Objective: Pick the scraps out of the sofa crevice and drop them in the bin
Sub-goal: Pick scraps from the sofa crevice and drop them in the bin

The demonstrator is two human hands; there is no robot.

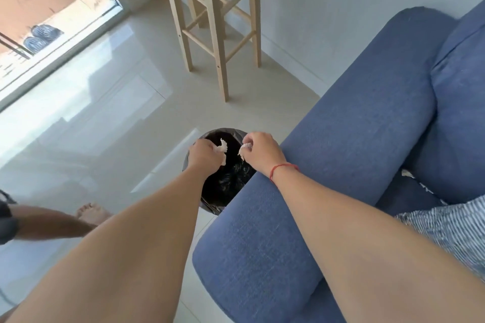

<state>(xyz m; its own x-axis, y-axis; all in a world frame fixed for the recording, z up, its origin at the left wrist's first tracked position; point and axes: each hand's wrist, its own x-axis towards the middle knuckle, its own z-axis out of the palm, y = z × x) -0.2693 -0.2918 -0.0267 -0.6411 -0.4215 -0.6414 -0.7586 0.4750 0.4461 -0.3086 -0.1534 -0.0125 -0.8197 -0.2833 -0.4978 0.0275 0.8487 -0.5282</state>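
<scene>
A round bin point(210, 204) lined with a black bag stands on the floor against the blue sofa's armrest point(328, 165). Both my hands hover over its mouth. My left hand point(203, 156) is closed on a white paper scrap point(222, 148). My right hand point(261, 151), with a red string at the wrist, pinches another white scrap point(243, 151). A few white scraps point(409, 174) show in the crevice beside the seat cushion at the right.
A wooden stool's legs point(217, 34) stand on the pale tiled floor behind the bin. Another person's leg and bare foot point(90, 214) are at the left. A glass door point(52, 21) fills the upper left. Striped fabric point(451, 225) lies on the sofa seat.
</scene>
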